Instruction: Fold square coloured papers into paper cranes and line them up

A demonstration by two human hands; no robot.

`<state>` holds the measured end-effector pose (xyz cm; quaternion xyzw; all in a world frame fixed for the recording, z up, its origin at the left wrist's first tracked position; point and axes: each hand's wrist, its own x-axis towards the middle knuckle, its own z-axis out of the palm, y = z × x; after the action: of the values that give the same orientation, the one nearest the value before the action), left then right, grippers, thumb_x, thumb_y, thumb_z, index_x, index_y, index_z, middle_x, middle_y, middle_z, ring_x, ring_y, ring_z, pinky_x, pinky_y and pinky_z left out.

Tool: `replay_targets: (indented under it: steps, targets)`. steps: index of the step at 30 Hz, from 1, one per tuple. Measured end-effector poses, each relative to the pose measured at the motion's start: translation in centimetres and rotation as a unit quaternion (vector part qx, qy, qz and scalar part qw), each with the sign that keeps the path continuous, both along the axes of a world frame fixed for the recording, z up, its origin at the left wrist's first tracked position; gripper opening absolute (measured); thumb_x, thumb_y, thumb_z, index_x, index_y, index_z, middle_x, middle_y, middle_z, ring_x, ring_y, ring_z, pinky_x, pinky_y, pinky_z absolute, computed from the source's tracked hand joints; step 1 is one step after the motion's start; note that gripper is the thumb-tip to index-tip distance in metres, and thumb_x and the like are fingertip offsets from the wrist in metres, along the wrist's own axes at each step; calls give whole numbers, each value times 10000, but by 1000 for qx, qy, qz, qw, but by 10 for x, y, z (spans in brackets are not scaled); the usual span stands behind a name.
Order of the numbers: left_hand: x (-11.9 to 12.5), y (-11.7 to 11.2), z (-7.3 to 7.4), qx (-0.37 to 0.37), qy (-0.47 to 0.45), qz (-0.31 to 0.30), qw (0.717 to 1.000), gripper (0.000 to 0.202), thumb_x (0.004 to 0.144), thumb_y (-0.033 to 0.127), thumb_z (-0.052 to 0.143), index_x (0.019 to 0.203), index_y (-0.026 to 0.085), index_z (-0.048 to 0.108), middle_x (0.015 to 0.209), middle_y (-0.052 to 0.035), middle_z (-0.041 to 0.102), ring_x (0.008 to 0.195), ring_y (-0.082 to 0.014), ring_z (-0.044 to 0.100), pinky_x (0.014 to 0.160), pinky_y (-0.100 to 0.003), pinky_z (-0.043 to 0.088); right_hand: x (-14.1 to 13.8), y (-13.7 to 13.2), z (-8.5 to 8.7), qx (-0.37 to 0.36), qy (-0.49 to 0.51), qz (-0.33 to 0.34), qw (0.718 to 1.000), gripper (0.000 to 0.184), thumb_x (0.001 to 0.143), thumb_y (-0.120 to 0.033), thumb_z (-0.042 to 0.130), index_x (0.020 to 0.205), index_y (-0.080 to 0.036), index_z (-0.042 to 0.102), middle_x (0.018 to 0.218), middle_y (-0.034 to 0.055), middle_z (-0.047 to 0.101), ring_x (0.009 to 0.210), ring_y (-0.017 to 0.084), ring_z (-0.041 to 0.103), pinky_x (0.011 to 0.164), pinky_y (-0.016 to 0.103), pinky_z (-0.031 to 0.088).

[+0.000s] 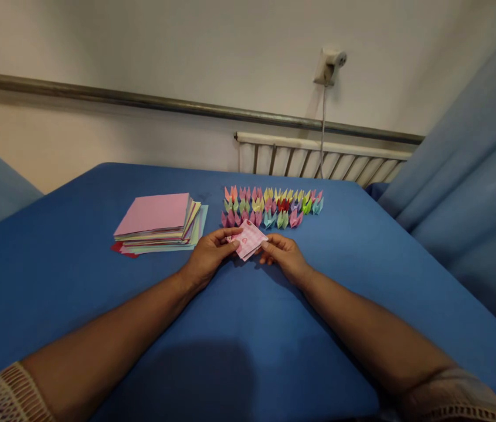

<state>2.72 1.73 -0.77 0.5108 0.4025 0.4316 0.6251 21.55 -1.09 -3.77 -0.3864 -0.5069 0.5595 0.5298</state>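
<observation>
A small folded square of pink patterned origami paper (249,239) is held between my two hands, tilted so a corner points toward me. My left hand (213,251) pinches its left side, thumb on top and fingers beneath. On the opposite corner, my right hand (284,255) grips with thumb and forefinger; its other fingers curl below. Just beyond the paper stand several folded paper cranes (283,205) in rows, in pink, yellow, green, red and blue. Left of my hands lies a thick stack of coloured paper sheets (155,214) with a pink sheet on top.
Everything rests on a blue-covered table (248,328). Behind it are a wall with a metal rail (164,104), a white radiator (318,155) and a socket with a plug (329,65), its cord hanging down. A blue curtain (463,146) hangs at the right.
</observation>
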Motion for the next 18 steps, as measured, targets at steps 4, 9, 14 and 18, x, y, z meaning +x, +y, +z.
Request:
replay_targets:
  steps: [4, 9, 14, 18]
  targets:
    - [-1, 1, -2, 0, -3, -2, 1000, 444, 681, 267, 773, 1092, 144, 657, 859, -33, 696, 703, -109, 609, 722, -265, 487, -1, 1, 0, -3, -6, -3, 1000, 278, 738, -439, 692, 824, -181, 633, 743, 14, 686, 514, 92, 586, 458, 211, 388]
    - [-3, 4, -5, 1, 1, -2, 1000, 452, 677, 273, 777, 1091, 137, 656, 869, -43, 692, 692, -115, 609, 720, -282, 501, -2, -2, 3, -3, -13, -7, 1000, 251, 749, -423, 676, 813, -183, 635, 749, 19, 686, 517, 90, 582, 464, 210, 389]
    - [-3, 4, -5, 7, 11, -4, 1000, 461, 677, 290, 767, 1097, 136, 655, 876, -53, 696, 682, -124, 614, 720, -306, 517, -2, -3, 5, -8, -21, -13, 1000, 267, 760, -446, 645, 767, -179, 637, 734, 25, 685, 516, 86, 565, 469, 210, 382]
    - [-2, 3, -3, 24, 37, 2, 999, 451, 672, 297, 762, 1086, 144, 667, 873, -47, 706, 703, -130, 619, 749, -307, 513, -1, -2, 3, -13, -22, -18, 999, 245, 743, -412, 654, 815, -179, 636, 639, -2, 651, 512, 96, 566, 478, 214, 387]
